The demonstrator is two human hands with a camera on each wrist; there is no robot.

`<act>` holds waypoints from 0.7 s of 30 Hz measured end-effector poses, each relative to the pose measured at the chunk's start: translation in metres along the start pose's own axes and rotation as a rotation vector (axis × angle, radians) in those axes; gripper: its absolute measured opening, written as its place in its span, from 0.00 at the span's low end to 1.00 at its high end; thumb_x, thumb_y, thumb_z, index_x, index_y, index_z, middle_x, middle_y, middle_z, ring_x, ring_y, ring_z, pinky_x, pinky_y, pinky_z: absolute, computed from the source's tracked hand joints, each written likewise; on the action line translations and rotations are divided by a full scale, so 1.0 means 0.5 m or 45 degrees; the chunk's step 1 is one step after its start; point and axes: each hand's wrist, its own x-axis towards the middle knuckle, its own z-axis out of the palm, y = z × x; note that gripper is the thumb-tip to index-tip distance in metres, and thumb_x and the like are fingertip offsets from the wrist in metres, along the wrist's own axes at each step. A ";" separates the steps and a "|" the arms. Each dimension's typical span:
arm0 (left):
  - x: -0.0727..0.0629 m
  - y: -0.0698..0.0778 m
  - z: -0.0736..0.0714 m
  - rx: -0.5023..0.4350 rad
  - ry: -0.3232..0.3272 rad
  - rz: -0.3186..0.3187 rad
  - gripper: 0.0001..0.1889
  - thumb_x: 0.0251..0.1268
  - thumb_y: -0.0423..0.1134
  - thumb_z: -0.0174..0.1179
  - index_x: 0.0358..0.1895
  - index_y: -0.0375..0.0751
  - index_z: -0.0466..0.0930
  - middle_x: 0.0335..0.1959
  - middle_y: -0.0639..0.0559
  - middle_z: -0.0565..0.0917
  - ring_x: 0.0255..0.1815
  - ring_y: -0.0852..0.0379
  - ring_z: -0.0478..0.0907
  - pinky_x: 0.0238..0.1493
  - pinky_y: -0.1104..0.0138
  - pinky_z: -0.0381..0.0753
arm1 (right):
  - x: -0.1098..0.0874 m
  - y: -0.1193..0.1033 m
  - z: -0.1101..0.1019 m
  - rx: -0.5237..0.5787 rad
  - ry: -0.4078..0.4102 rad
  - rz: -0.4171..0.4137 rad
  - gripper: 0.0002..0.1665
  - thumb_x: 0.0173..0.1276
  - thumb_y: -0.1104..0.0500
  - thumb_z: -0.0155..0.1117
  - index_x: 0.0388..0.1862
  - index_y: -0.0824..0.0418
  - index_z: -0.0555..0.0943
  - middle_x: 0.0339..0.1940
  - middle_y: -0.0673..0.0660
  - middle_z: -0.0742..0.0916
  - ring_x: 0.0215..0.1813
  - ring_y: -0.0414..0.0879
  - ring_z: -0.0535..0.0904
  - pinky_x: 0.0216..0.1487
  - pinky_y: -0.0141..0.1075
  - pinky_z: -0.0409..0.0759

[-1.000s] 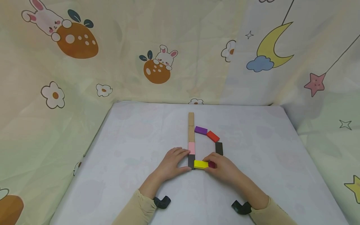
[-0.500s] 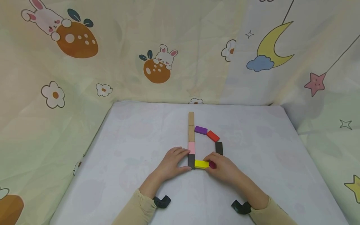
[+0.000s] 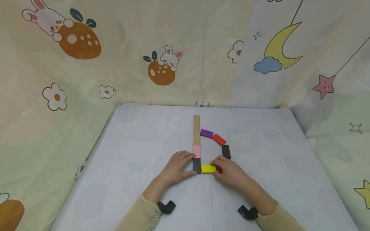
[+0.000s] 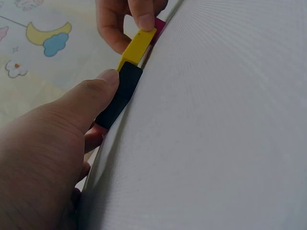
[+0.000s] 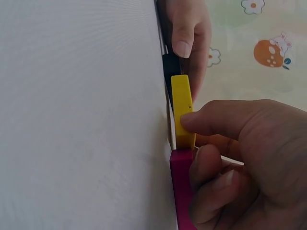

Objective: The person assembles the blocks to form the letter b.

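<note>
My right hand (image 3: pixel 229 170) pinches a yellow block (image 3: pixel 208 169) between thumb and index finger. A magenta block (image 5: pixel 181 184) lies end to end with it, partly hidden by the curled fingers. My left hand (image 3: pixel 179 166) rests beside a straight column, fingertips at the pink block (image 3: pixel 197 151) and thumb at the dark block (image 3: pixel 197 166) at its near end. Farther up the column are two wooden blocks (image 3: pixel 196 130). From the column a purple block (image 3: pixel 206 133), a red block (image 3: pixel 219 139) and a black block (image 3: pixel 226 152) curve round to the right.
The blocks lie on a white-covered table (image 3: pixel 138 128). A patterned cloth (image 3: pixel 121 64) with cartoon rabbits and a moon hangs behind and at the sides. Black curved pieces (image 3: pixel 166 207) sit at both wrists.
The yellow block and my right hand have shifted slightly right, away from the dark block in the column. The black block on the curve has turned a little. My left hand stays put.
</note>
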 end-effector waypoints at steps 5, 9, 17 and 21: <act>-0.001 0.000 -0.001 -0.002 0.001 0.003 0.39 0.62 0.69 0.57 0.75 0.61 0.62 0.73 0.59 0.69 0.77 0.52 0.59 0.79 0.53 0.57 | -0.001 0.000 0.002 -0.051 0.016 -0.023 0.19 0.58 0.54 0.73 0.50 0.46 0.84 0.46 0.43 0.83 0.43 0.38 0.77 0.51 0.36 0.85; 0.000 0.002 -0.001 0.001 0.011 0.009 0.39 0.62 0.69 0.57 0.75 0.60 0.63 0.73 0.58 0.69 0.76 0.51 0.60 0.79 0.52 0.58 | 0.000 -0.001 0.003 -0.064 0.028 -0.021 0.19 0.58 0.54 0.74 0.50 0.46 0.84 0.46 0.43 0.83 0.42 0.38 0.77 0.51 0.37 0.86; 0.002 0.001 0.000 -0.001 0.001 0.000 0.40 0.61 0.69 0.57 0.75 0.61 0.62 0.73 0.58 0.69 0.77 0.52 0.59 0.79 0.52 0.58 | 0.001 -0.001 0.003 -0.057 0.019 -0.009 0.20 0.58 0.55 0.75 0.51 0.46 0.84 0.46 0.43 0.83 0.43 0.39 0.77 0.51 0.38 0.85; 0.002 0.001 0.001 -0.003 -0.002 0.001 0.40 0.62 0.69 0.57 0.75 0.61 0.62 0.73 0.58 0.69 0.77 0.52 0.59 0.79 0.53 0.57 | 0.000 -0.001 0.003 -0.052 0.014 -0.010 0.20 0.59 0.55 0.74 0.52 0.45 0.84 0.46 0.43 0.83 0.44 0.40 0.77 0.52 0.39 0.85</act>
